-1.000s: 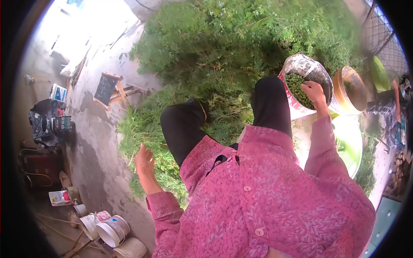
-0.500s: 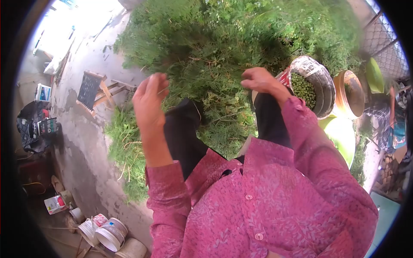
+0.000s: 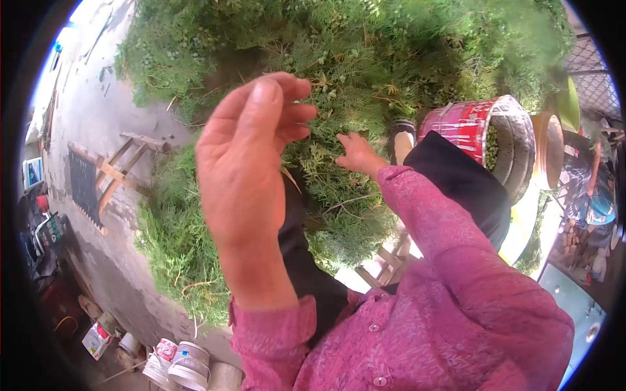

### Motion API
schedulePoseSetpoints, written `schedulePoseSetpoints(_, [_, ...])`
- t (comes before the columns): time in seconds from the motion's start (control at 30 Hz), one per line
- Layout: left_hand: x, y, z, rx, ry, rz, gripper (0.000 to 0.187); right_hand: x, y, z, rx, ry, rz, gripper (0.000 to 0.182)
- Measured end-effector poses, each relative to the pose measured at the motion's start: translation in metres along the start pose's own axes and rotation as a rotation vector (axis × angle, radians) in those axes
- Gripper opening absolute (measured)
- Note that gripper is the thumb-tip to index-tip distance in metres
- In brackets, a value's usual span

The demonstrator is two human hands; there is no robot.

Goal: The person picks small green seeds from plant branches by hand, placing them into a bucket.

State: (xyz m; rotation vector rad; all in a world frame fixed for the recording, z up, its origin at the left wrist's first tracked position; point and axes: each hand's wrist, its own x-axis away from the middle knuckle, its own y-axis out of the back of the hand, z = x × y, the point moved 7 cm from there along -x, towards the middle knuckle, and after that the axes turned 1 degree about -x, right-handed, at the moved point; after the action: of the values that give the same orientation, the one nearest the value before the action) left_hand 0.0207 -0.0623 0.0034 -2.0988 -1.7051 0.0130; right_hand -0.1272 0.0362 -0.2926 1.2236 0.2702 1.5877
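My left hand (image 3: 244, 156) is raised close to the camera, fingers curled but apart, with nothing visible in it. Beyond it and to the right, my right hand (image 3: 357, 155) reaches low over the pile of green branches (image 3: 339, 189), its thumb and fingers spread at the edge of the foliage. No held item shows in it. Right of that hand, a red and white bucket (image 3: 456, 127) leans on its side towards the right, with small green berries (image 3: 491, 146) partly visible inside its mouth.
An orange-rimmed container (image 3: 548, 150) stands behind the bucket. A wooden stool (image 3: 111, 176) lies on the concrete floor at left. White buckets (image 3: 189, 366) are at the lower left. A wire fence (image 3: 590, 68) is at upper right, and my dark-trousered knee (image 3: 460, 182) lies beside the bucket.
My left hand has come up nearer the camera. My right hand has moved left and down to the branches, away from the bucket. The view has shifted, and less of the berries shows.
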Motion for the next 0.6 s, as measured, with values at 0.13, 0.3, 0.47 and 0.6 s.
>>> schedulePoseSetpoints(0.13, [-0.006,0.018,-0.006,0.144,-0.069,0.138,0.034,-0.001,-0.059,-0.004,0.060,-0.112,0.285,0.062])
schedulePoseSetpoints(0.3, [-0.009,0.031,-0.006,0.207,-0.018,0.107,0.035,0.040,-0.102,0.006,0.081,-0.102,0.530,0.054])
schedulePoseSetpoints(0.47, [-0.010,0.025,-0.006,0.261,-0.013,0.133,0.034,0.091,-0.128,0.003,0.093,-0.179,0.783,0.052])
schedulePoseSetpoints(0.6, [-0.014,0.025,-0.003,0.215,0.012,0.045,0.033,0.111,-0.150,0.006,0.147,-0.054,0.807,0.043])
